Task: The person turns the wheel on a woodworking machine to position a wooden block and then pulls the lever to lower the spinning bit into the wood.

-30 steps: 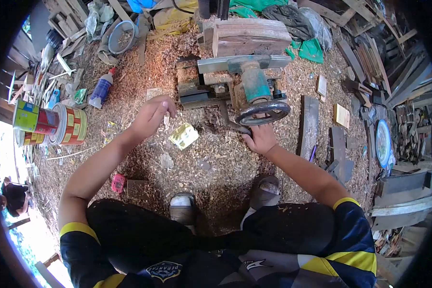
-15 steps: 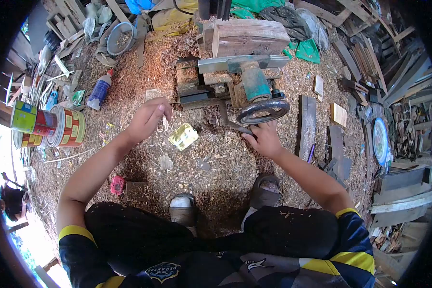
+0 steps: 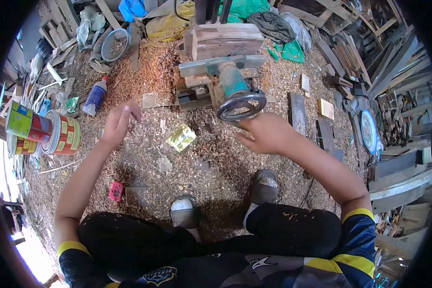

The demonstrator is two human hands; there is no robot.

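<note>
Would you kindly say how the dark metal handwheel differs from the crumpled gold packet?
The dark metal handwheel is a spoked ring; the crumpled gold packet is roughly rectangular. The handwheel is mounted on a teal-painted metal fixture, while the packet lies on shavings-covered ground. Both look shiny.

A woodworking workshop: shavings [image 3: 153, 67] cover the floor [image 3: 216, 180], boards [image 3: 352, 61] pile up at right, and a hand-wheel machine [image 3: 234, 84] stands ahead.

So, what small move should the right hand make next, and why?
Perhaps curl the right hand around the wheel: the hand appears close beside it, though its grip is partly hidden, and the left hand looks empty.
</note>
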